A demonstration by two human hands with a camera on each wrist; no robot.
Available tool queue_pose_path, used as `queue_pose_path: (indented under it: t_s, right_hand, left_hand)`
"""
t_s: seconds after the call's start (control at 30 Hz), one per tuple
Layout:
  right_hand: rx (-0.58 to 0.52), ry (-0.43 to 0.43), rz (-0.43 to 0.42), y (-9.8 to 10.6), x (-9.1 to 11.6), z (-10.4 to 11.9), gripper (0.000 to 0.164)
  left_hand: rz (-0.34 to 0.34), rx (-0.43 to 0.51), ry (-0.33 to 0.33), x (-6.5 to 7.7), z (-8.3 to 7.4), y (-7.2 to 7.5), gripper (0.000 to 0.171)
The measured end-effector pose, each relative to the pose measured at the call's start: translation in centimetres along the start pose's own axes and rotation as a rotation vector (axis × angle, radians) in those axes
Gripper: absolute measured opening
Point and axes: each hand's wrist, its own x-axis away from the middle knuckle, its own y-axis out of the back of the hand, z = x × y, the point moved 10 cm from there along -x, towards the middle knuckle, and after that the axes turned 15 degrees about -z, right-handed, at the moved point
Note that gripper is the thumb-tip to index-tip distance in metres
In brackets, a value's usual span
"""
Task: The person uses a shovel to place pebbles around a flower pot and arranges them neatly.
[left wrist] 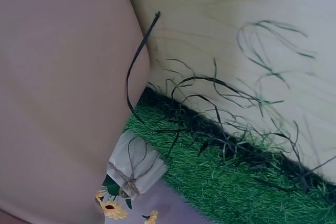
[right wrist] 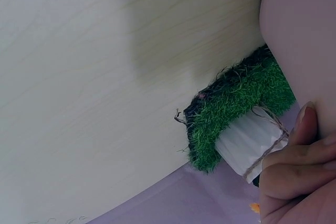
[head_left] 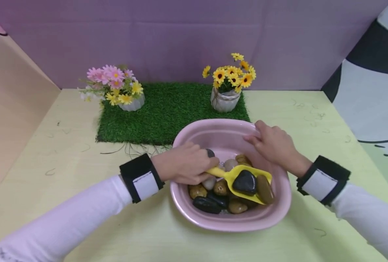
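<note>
My left hand (head_left: 184, 163) grips the handle of a yellow plastic scoop (head_left: 227, 174) over the pink basin (head_left: 226, 226). In the scoop lie a glossy black stone (head_left: 245, 182) and a brown stone (head_left: 265, 190), the brown one by its front edge. Under and around the scoop, several smooth stones (head_left: 207, 205) in black, brown and grey cover part of the basin's floor. My right hand (head_left: 275, 143) holds the basin's far right rim, thumb on the inner side. Its bent fingers (right wrist: 294, 174) show at the rim in the right wrist view.
Behind the basin lies a green artificial grass mat (head_left: 171, 109). A white pot of pink and yellow flowers (head_left: 133, 103) stands at its left, a pot of sunflowers (head_left: 226, 101) at its right. Loose dark strands (left wrist: 226, 93) lie along its near edge. A purple backdrop (head_left: 167, 47) rises behind.
</note>
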Motion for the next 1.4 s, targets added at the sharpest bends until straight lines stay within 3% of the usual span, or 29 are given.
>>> queue_pose_path:
  t_s: [0.17,0.4,0.47,0.63,0.8,1.07,1.4]
  right_hand:
    - [-0.013,0.000,0.011,-0.2,0.1,0.3,0.037]
    - [-0.007,-0.001,0.016,-0.1,0.1,0.2,0.037]
    - [-0.006,-0.009,0.021,-0.1,0.1,0.1,0.036]
    - [-0.012,-0.019,0.039,-0.3,0.1,0.0,0.035]
    - [-0.006,-0.031,0.047,-0.2,0.1,0.0,0.035]
    - [-0.002,-0.016,0.040,0.0,-0.1,0.2,0.037]
    - [-0.013,-0.006,0.039,-0.1,-0.1,0.2,0.039]
  left_hand:
    - [0.077,-0.036,0.025,0.3,0.3,-0.7,0.029]
    - [0.034,-0.069,-0.046,0.1,-0.2,-0.2,0.035]
    - [0.023,-0.121,-0.071,0.1,-0.4,-0.1,0.036]
    - [0.063,-0.202,-0.056,0.2,-0.3,-0.2,0.042]
    - [0.094,-0.105,-0.008,0.2,-0.6,0.2,0.039]
    - [0.099,-0.061,0.102,1.4,1.2,2.4,0.039]
    - [-0.055,-0.123,0.241,4.5,5.5,7.6,0.045]
